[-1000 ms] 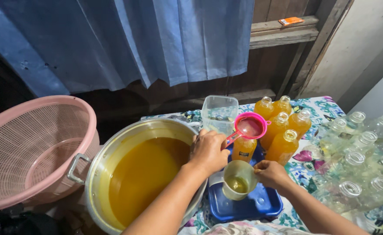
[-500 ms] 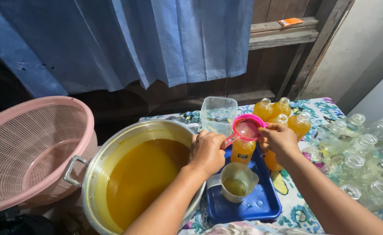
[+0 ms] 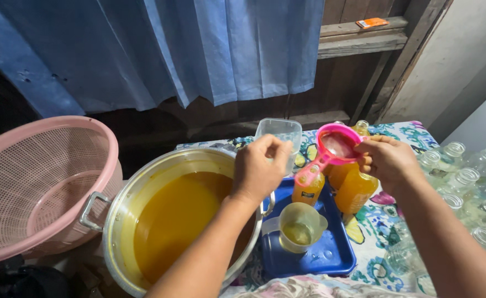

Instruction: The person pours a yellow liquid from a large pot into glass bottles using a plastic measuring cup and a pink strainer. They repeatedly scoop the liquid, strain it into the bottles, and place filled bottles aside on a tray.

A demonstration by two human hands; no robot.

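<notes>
Head camera view, looking down over a surface point(image 3: 389, 251) covered in a flowered cloth. Nearest, a blue tray point(image 3: 331, 256) holds a small plastic jug point(image 3: 300, 225) with a little yellow liquid in its bottom. To its left stands a large metal pot point(image 3: 122, 209), filled well up with opaque orange-yellow liquid. The left hand point(image 3: 258, 168) hovers above the pot's right rim with fingers curled in and fingertips pinched together; whether anything sits between them cannot be made out. The right hand point(image 3: 387, 160) is closed around the rim of a pink funnel point(image 3: 336, 146), held tilted above the bottles with its pink handle pointing down and left. Just below the funnel stand bottles of orange liquid point(image 3: 355, 190), one at the tray's far edge, the others beside it on the cloth. To the right, a cluster of empty clear bottles point(image 3: 464, 185) stands with mouths open. Behind the left hand is an empty clear square container point(image 3: 279, 132). Far left, a large pink colander basket point(image 3: 38, 182) leans beside the pot. A blue curtain point(image 3: 171, 49) hangs behind.
</notes>
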